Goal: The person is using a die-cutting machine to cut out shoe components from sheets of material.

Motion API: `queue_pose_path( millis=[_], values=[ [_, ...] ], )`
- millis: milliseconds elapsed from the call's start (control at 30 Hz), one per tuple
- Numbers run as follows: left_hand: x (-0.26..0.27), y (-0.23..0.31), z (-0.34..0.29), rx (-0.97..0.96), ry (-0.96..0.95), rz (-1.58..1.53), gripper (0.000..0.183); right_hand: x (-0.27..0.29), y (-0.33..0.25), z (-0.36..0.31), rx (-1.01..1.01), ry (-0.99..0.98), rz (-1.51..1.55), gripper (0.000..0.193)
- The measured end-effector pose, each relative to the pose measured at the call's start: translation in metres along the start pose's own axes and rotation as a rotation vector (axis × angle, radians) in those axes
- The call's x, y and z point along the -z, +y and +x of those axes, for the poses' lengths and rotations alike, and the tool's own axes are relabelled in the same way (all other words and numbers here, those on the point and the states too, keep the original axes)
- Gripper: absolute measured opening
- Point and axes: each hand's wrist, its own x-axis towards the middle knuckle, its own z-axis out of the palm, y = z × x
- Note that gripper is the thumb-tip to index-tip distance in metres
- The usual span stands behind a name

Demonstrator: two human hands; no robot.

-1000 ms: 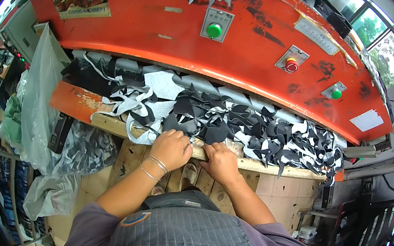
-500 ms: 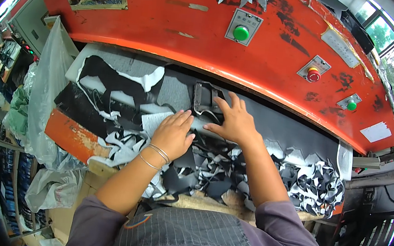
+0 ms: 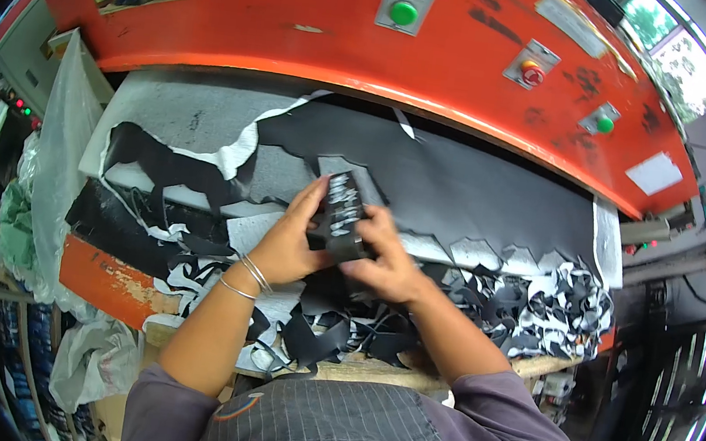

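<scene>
A dark metal cutting die (image 3: 343,215) is raised and tilted on its side between my two hands, over the near edge of the black sheet material (image 3: 481,179). My left hand (image 3: 291,235) is closed on its left side, thumb toward me. From the right, my right hand (image 3: 388,258) grips it with bent fingers. Pale worn marks show on the die's upturned side; its underside is hidden. Beneath it lies the grey cutting board (image 3: 280,172), showing through jagged cut-outs along the sheet's near edge.
A red press beam (image 3: 306,30) with green buttons (image 3: 403,13) and a red knob (image 3: 531,73) spans the far side. Black and white offcuts (image 3: 553,311) pile along the near edge. A black sheet remnant (image 3: 167,154) lies left, near a clear plastic bag (image 3: 67,177).
The die, which lay flat by the press under my right hand, is now lifted, tilted and held between both hands, nearer me. My left hand has closed on it. The view has shifted slightly.
</scene>
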Motion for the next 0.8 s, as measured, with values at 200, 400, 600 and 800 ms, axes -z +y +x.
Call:
queue_pose_path(
  millis=[200,400,600,800],
  values=[
    [0.013,-0.039,0.025,0.125,0.040,0.420,0.038,0.001,-0.023,-0.002,-0.121,-0.042,0.079,0.051],
    [-0.005,-0.033,0.013,-0.090,0.116,0.423,0.014,0.091,0.001,-0.008,-0.331,0.136,-0.627,0.052],
    [0.003,-0.034,0.007,-0.022,0.223,0.336,0.018,0.114,0.027,0.012,-0.315,-0.125,-0.670,0.052],
    [0.043,0.006,-0.040,0.148,0.141,0.841,0.039,0.130,0.035,-0.016,-0.275,0.026,-0.663,0.073]
  ],
)
